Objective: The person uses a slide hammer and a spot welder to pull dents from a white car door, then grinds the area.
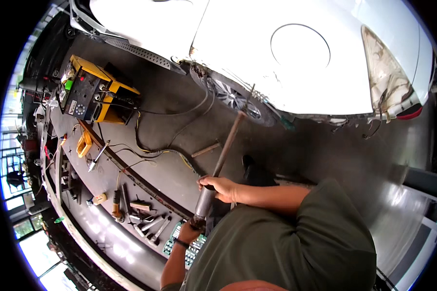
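Observation:
My right hand (218, 189) is closed round the upper part of a metal cylinder (204, 203) on a long rusty rod (230, 140). My left hand (192, 230) is closed round the tool's lower end. The rod reaches up toward the rear wheel arch of a white car (320, 82), beside an alloy wheel (230, 99); whether its far end is hooked there is too small to tell. A green-handled tool (285, 122) hangs at the arch.
A yellow-and-black machine (107, 82) stands left, trailing cables (148, 153) over the floor. A hammer (204, 149) lies near the rod. A rusty rail (138, 177), a grinder (116, 206), several metal tools (153, 223) and a socket set (175, 245) lie at lower left.

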